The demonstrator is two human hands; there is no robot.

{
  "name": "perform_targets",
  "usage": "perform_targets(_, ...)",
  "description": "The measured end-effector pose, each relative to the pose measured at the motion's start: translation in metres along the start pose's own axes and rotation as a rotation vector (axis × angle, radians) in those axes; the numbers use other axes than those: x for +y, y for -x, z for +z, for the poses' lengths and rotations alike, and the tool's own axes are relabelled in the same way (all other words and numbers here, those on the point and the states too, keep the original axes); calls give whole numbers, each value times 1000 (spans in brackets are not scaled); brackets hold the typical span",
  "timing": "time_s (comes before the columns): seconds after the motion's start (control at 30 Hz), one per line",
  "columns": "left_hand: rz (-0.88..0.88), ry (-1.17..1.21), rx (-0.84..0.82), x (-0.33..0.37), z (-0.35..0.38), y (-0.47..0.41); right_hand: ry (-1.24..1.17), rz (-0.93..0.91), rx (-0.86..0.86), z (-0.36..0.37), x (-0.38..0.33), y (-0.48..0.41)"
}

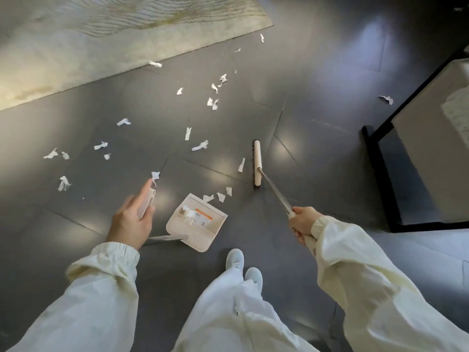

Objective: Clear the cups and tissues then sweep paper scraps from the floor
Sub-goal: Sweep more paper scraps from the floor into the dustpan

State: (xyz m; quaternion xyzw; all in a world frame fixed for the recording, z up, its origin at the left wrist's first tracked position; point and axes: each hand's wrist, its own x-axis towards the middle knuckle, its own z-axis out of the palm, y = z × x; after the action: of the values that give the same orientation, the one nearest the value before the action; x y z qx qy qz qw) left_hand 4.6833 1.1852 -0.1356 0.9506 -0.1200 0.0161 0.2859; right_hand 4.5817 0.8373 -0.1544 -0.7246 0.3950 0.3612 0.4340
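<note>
While the dustpan (177, 233) holds paper scraps (189, 213), left hand (130, 222) grips its handle (146, 203), right hand (303, 221) grips broom (257, 162).

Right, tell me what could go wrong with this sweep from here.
1. The cream-headed, metal-poled broom is held by the right hand alone; a hard stroke may scatter the torn white paper scraps past the cream plastic dustpan.
2. The left hand steadies that dustpan only by its long handle, so it could slide.
</note>
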Motion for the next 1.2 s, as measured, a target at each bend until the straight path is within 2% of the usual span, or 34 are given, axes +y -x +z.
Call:
perform_targets(0.2,-46,-51,70,-46,-46,52,301,-10,-1,71,-15,-9)
perform_targets(0.3,-36,-59,93,-66,-62,80,290,-22,-86,110,-22,5)
perform_targets(0.43,-62,-50,87,-112,-82,110,148,35,-190,183,-32,34)
perform_targets(0.5,-91,-6,80,-128,-85,119,301,-14,-167,204,-35,45)
perform_targets(0.57,-89,15,67,-149,-96,130,441,-46,-66,227,-40,55)
perform_targets(0.67,-54,33,47,-184,-113,144,384,-44,5,248,-45,70)
perform_targets(0.9,-123,122,15,-223,-131,157,126,55,110,262,-59,66)
perform_targets(1.03,-128,151,-1,-238,-133,155,-84,205,55,278,-71,44)
perform_targets(1.13,-143,138,-27,-242,-133,155,-7,232,15,288,-74,36)
perform_targets(1.2,-125,123,-28,-244,-137,156,97,141,-26,284,-74,28)
